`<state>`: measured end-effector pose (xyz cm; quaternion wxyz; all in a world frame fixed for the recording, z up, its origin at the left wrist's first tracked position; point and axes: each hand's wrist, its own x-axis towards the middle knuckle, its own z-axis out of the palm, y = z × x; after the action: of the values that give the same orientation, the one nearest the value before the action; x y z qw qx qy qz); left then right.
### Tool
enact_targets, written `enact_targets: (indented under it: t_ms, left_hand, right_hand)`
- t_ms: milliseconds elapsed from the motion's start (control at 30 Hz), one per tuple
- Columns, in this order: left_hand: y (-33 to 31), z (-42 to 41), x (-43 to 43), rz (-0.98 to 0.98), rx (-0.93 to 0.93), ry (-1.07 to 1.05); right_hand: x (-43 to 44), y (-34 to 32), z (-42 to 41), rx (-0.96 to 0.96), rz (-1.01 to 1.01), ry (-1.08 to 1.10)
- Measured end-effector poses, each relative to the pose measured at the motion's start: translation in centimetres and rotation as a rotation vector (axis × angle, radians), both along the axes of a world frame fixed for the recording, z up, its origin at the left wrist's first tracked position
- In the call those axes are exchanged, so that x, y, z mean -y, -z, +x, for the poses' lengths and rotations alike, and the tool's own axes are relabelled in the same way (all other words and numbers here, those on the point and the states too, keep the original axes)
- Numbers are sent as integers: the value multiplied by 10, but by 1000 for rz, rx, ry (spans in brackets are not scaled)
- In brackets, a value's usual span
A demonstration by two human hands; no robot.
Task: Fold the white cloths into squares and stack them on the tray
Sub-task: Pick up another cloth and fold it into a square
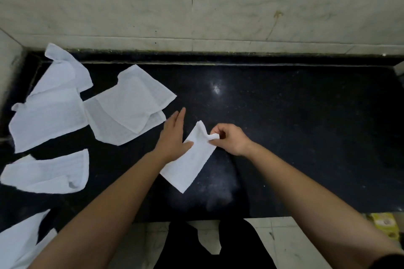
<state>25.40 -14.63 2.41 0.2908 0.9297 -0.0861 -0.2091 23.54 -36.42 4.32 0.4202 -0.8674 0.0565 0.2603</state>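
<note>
A white cloth (189, 161), folded into a narrow strip, lies slanted on the black stone counter (295, 126) in front of me. My left hand (173, 135) lies flat with fingers extended, its thumb pressing the strip's left edge. My right hand (229, 140) pinches the strip's upper right corner and lifts it off the counter. Several unfolded white cloths lie to the left: a crumpled one (63, 74) by the back corner, one (48, 120) below it, an overlapping pair (129, 105), and another (46, 173) nearer me. No tray is in view.
A pale marble wall (196, 6) rises behind the counter and at the left corner. More white cloth (19, 238) hangs at the lower left edge. Below the counter's front edge are light floor tiles (284, 244), my dark clothing and a yellow packet (384, 225).
</note>
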Motion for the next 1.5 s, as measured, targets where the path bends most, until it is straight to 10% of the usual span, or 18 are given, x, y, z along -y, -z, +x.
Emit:
enact_targets:
  t_ms: [467, 900, 1500]
  left_hand:
    - [-33, 37, 3, -52, 190, 21]
    - [28, -33, -31, 83, 413, 314]
    - [45, -63, -57, 182, 414, 411]
  right_hand:
    - [10, -27, 27, 240, -71, 37]
    - [-3, 42, -68, 626, -379, -386]
    - [-13, 63, -86, 648, -398, -500]
